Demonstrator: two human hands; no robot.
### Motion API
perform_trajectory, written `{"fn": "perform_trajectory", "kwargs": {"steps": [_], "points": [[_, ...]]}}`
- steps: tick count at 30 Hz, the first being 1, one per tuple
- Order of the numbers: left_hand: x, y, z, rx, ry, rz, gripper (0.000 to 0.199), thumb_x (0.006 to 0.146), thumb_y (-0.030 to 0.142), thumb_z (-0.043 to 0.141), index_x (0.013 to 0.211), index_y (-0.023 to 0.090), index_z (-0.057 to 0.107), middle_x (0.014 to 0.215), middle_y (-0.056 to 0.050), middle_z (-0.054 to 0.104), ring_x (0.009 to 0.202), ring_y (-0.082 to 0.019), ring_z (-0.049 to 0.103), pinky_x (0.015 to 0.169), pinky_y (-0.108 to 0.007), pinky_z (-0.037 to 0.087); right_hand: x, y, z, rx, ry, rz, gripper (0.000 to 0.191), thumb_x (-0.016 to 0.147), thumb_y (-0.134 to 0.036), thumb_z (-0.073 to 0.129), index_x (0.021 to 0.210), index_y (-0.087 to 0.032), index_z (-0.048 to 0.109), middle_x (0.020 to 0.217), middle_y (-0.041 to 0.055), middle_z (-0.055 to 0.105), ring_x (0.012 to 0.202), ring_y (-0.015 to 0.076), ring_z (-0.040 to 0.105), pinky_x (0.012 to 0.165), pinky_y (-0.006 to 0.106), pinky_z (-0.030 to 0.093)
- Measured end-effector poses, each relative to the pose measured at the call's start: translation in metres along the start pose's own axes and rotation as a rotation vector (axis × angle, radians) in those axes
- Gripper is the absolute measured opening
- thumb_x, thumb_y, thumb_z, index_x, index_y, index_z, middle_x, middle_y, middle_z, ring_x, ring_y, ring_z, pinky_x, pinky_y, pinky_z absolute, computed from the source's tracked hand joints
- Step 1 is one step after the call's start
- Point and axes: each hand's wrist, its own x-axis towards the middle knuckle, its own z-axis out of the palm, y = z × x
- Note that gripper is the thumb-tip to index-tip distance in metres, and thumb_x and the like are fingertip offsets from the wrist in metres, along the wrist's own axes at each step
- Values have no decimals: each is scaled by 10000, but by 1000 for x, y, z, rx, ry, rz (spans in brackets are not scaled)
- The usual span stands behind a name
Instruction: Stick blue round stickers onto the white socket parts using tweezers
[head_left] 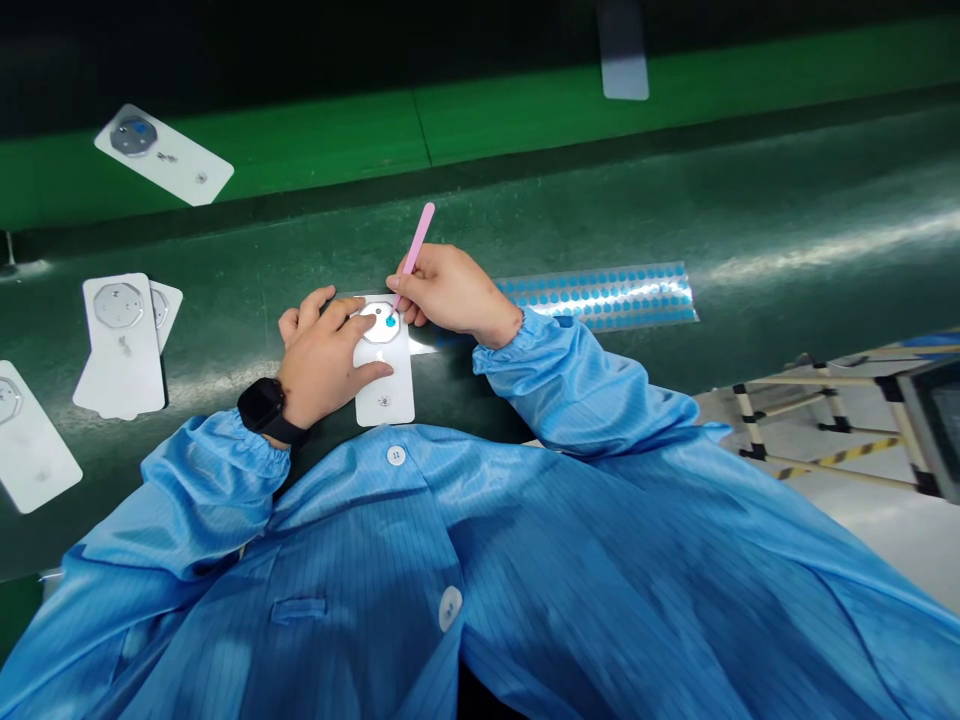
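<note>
A white phone back cover with a round camera ring lies on the dark green work surface in front of me. My left hand is spread over its left side, with the thumb and index finger resting on it. Pinched in my right hand is a pair of pink tweezers, tip down at the ring. A small blue round sticker shows inside the ring by that tip. Beneath and beyond my right wrist lies a clear sheet of blue round stickers, partly hidden by the wrist and sleeve.
Stacked white covers lie at the left, and another cover sits at the left edge. On the bright green belt are a cover with a blue dot and a plain pale one. A tube-frame rack stands at right.
</note>
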Motion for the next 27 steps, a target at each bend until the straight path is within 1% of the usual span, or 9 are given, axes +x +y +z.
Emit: {"fn": "perform_trajectory", "kwargs": {"steps": [7,11,15,18,20,24,27], "points": [[0,-2,1,-9,3,4,569,883,434,904,1415,268,790,1599,-174,673,1608,-531,407,1191,-740,359,1,2,0,-21,1,-16,335,1036,-51,652,744,-201,585,643,-3,709,494,101,642,442,185,510],[0,-1,0,-8,-10,-8,575,891,446,898,1421,252,786,1609,-175,667,1620,-524,396,1203,-731,351,0,2,-1,-28,1,-1,313,1039,-58,650,761,-194,597,672,13,725,512,107,650,467,192,514],[0,0,1,-7,-18,-15,589,896,447,893,1431,227,779,1627,-179,653,1628,-522,381,1205,-725,344,0,0,0,-24,6,11,304,1043,-45,639,780,-189,594,669,5,717,509,101,648,463,186,513],[0,-2,1,-10,0,1,568,903,474,880,1417,252,784,1616,-166,661,1621,-514,387,1191,-714,351,0,0,-1,-27,8,11,302,1041,-44,638,781,-191,591,664,1,712,509,100,651,454,185,514],[0,-3,1,-8,3,3,564,904,478,877,1417,261,783,1612,-160,666,1619,-509,391,1188,-705,355,0,1,-1,-34,10,5,297,1037,-59,647,778,-194,596,660,3,712,515,108,654,452,191,516],[0,-2,0,-5,-12,-14,589,894,452,888,1431,239,776,1620,-171,660,1626,-515,385,1200,-715,346,2,6,-1,-45,-2,-26,278,1028,-130,701,777,-205,610,664,17,721,530,125,660,474,211,538],[0,-2,1,-9,-1,-8,576,888,448,892,1419,255,782,1614,-172,664,1618,-523,392,1196,-730,344,2,8,-1,-54,-9,-43,270,1021,-156,730,783,-208,613,667,19,725,532,127,663,490,213,547]]}}
